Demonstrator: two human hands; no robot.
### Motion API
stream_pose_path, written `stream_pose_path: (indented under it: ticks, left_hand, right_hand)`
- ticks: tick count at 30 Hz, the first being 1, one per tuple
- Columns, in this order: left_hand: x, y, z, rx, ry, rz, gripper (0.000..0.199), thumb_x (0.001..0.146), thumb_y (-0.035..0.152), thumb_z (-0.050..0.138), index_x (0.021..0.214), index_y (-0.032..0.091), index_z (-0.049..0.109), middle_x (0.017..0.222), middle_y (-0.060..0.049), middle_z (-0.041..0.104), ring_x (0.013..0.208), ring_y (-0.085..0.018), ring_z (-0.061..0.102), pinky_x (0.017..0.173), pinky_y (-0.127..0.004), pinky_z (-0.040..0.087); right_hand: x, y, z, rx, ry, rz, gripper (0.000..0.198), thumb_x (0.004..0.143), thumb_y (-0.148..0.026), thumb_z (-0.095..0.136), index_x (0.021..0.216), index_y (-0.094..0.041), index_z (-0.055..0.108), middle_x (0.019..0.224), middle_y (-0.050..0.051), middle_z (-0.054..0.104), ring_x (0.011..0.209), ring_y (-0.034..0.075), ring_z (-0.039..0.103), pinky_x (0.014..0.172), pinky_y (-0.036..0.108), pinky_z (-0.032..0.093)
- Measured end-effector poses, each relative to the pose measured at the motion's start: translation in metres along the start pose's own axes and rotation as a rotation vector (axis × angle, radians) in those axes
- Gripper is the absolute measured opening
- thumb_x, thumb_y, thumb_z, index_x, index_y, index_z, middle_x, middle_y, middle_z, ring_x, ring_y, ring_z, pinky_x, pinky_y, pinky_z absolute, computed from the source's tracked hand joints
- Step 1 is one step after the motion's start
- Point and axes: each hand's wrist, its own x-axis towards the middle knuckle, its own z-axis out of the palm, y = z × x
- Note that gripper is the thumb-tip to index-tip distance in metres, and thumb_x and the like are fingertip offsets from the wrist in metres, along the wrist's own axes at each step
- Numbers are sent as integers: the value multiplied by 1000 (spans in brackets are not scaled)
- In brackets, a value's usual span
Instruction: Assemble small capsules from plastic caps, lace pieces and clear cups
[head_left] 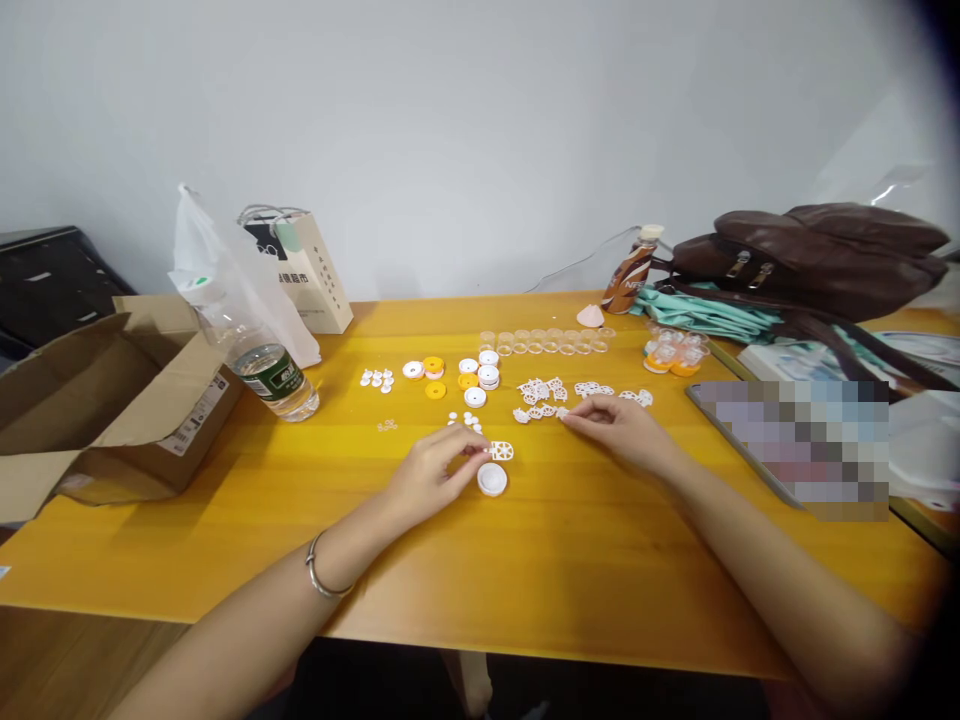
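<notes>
My left hand pinches a small white openwork plastic piece by its left end. Just below that piece, a round white cup-like part lies on the table. My right hand has its thumb and fingertips together at the right end of a row of white openwork pieces; it touches or grips one there. Behind them lie more such white pieces. Small white round parts sit just beyond my left fingers. White and orange discs are grouped farther back.
Clear plastic cups stand in rows at the back. An open cardboard box and a tilted water bottle are at the left. To the right are a tablet-like device, a drink bottle and a brown bag.
</notes>
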Motion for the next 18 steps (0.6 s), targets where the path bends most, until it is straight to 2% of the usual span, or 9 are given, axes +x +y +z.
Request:
stream_pose_path:
  ticks: [3,9,15,18]
  left_hand:
    - [0,0,0,-1,0,0,12,85,19,50,90,14,60,86,-7,64,79,-13,59,74,-26,48]
    - [1,-1,0,0,18,10,11,85,19,50,89,14,60,85,-6,64,79,-13,59,74,-26,48]
    - [1,-2,-1,3,21,-4,12,85,20,50,90,16,59,85,-7,64,79,-13,59,74,-28,48]
    - [1,-3,0,8,24,-3,12,85,20,50,90,16,59,85,-6,64,79,-13,59,74,-28,48]
  right_hand:
    - [4,5,1,186,-3,70,29,63,-45,69,69,-18,61,63,0,62,56,12,53,54,24,41]
    - [11,16,0,476,20,121,25,62,-36,74,71,-16,61,64,1,63,58,10,56,60,23,48]
    - [6,8,2,776,2,204,12,66,-23,71,69,-19,60,70,0,63,65,10,62,67,21,55]
    - [4,5,4,835,-17,217,15,68,-18,69,81,-22,63,72,-2,64,65,9,62,67,18,56]
